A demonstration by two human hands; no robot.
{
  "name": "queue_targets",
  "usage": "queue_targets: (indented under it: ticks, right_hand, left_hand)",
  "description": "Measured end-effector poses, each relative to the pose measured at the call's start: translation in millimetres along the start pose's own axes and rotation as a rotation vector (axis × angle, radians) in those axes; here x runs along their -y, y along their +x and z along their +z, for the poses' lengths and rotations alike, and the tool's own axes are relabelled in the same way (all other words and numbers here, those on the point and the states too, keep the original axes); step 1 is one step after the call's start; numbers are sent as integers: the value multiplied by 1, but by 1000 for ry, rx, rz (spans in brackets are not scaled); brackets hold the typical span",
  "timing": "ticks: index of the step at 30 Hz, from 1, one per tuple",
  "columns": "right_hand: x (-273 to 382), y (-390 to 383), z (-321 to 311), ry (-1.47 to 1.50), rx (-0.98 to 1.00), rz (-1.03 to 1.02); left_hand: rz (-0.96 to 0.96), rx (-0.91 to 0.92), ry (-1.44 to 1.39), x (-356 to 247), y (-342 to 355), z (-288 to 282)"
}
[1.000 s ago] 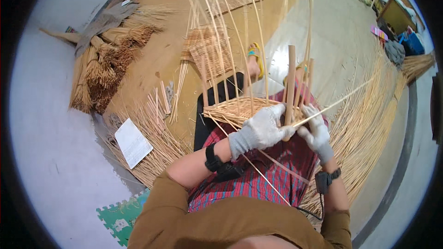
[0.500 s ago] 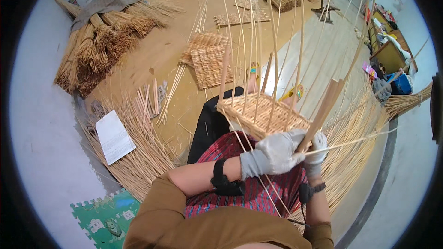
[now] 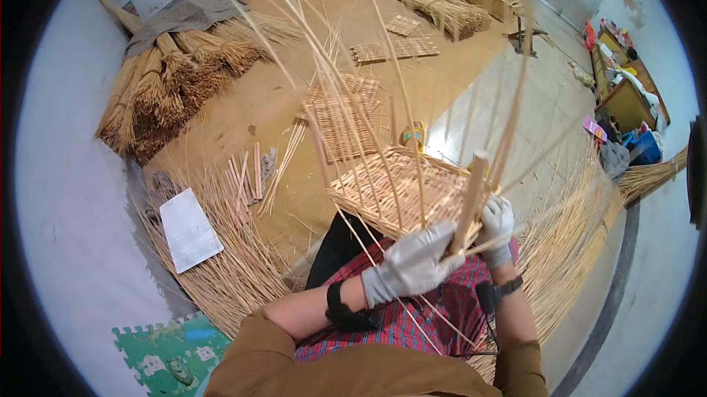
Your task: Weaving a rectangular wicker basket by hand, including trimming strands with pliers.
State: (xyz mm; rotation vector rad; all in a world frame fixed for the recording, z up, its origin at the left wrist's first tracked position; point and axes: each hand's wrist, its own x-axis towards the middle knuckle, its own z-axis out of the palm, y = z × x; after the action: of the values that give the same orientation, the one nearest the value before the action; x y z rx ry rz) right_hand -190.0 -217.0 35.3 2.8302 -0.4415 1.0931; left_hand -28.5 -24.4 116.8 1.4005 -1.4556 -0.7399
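A half-woven wicker basket [image 3: 398, 187] rests on my lap over a red plaid cloth [image 3: 412, 316], with long thin willow rods [image 3: 346, 80] standing up from its rim. My left hand [image 3: 409, 264], in a grey glove, grips the near rim where a thick upright wooden stake [image 3: 471, 198] rises. My right hand [image 3: 497, 231], also gloved, is closed on the rim and a thin rod just right of that stake. Both wrists wear black bands.
Bundles of reed [image 3: 158, 95] lie at the back left. Flat woven panels [image 3: 339, 117] and short sticks [image 3: 247, 176] lie on the brown floor. A white paper [image 3: 189, 229] rests on loose rods at left. A green foam mat [image 3: 173, 353] lies near me. Shelves [image 3: 626, 88] stand at the right.
The basket has tipped and turned on my lap, its flat woven face now showing. Both hands have shifted along the rim to the thick stake, and my view has swung leftward.
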Motion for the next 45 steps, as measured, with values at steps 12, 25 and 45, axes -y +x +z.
queue_targets:
  ticks: [12,25,45]
  right_hand:
    - [82,-80,-68,-348,23,285]
    - [103,-49,-11,-311,350,347]
    - [116,-31,-7,-102,394,410]
  left_hand:
    - [1,301,99,10,-3,0]
    - [-594,201,-802,119,-19,-40]
    - [-670,121,-634,112,-15,-54]
